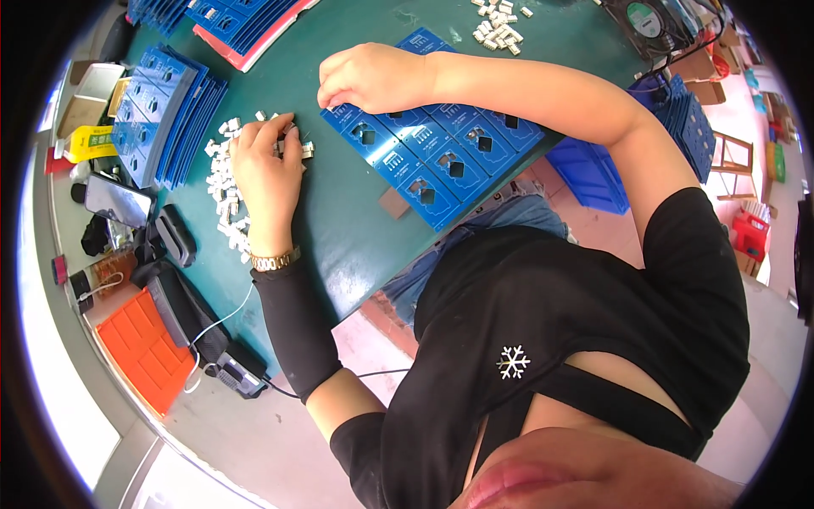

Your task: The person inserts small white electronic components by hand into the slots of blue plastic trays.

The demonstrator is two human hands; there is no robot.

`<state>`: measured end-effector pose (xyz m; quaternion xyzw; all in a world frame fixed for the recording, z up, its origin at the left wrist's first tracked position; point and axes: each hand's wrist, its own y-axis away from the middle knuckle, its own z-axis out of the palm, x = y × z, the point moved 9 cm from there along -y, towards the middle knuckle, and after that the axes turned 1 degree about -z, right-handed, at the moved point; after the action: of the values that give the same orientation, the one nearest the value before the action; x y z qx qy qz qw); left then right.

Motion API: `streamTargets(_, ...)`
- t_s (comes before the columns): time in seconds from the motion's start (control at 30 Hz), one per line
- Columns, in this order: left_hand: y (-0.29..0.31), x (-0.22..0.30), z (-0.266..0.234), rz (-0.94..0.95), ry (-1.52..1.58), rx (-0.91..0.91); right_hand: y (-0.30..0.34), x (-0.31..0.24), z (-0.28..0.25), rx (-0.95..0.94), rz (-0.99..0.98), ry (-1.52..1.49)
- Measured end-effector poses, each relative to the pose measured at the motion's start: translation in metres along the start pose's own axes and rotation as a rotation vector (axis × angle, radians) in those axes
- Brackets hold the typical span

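Note:
A sheet of joined blue circuit boards point(432, 157) lies on the green tabletop in front of me. My right hand point(373, 78) is closed over its far left corner, fingertips pressed together. Whatever those fingers hold is hidden beneath them. Farther left, my left hand point(270, 174), with a gold watch at the wrist, reaches into a loose pile of small white connectors point(225, 191). Its fingers are bent in a pinch among the pieces. What lies between the fingertips is too small to make out.
Stacked blue board sheets point(161, 114) stand at the left. More boards sit on a red tray point(246, 55) at the back, beside a second group of white connectors point(498, 25). A fan point(649, 21) is at the far right. A phone point(119, 200) lies by the left edge.

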<state>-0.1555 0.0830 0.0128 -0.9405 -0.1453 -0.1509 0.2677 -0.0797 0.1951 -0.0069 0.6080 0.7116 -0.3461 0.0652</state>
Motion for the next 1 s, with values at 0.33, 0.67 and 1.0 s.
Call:
streamTargets(0.33, -0.006, 0.007, 0.006, 0.066, 0.011, -0.019, -0.009, 0.017, -0.004, -0.22, 0.216, -0.344)
streamTargets(0.67, 0.0, -0.009, 0.003, -0.032, -0.122, -0.041, -0.01, 0.001, 0.003, -0.2, 0.181, -0.103)
streamTargets(1.0, -0.026, 0.012, 0.002, -0.202, 0.194, -0.032, 0.101, 0.098, -0.164, 0.083, 0.688, 0.506)
